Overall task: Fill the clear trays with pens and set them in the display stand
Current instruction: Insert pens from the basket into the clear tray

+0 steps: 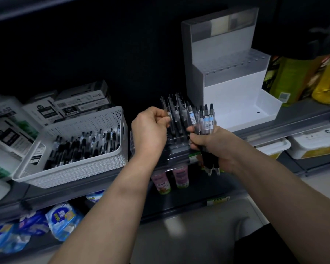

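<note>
A clear tray (pixel 176 141) stands on the shelf edge between my hands, with several clear-barrelled black pens (pixel 174 109) upright in it. My left hand (pixel 151 128) pinches one pen at the tray's left side. My right hand (pixel 211 147) grips a bundle of pens (pixel 206 119), tips down, just right of the tray. The white stepped display stand (pixel 234 92) sits behind and to the right, its bottom bay bare and a clear holed tray (pixel 234 68) on its upper step.
A white perforated basket (pixel 80 149) full of loose pens sits at the left, with pen boxes (pixel 80 103) behind it. Bottles (pixel 301 79) stand right of the stand. Pink cups (pixel 170 180) and blue packets (pixel 61 218) fill the lower shelf.
</note>
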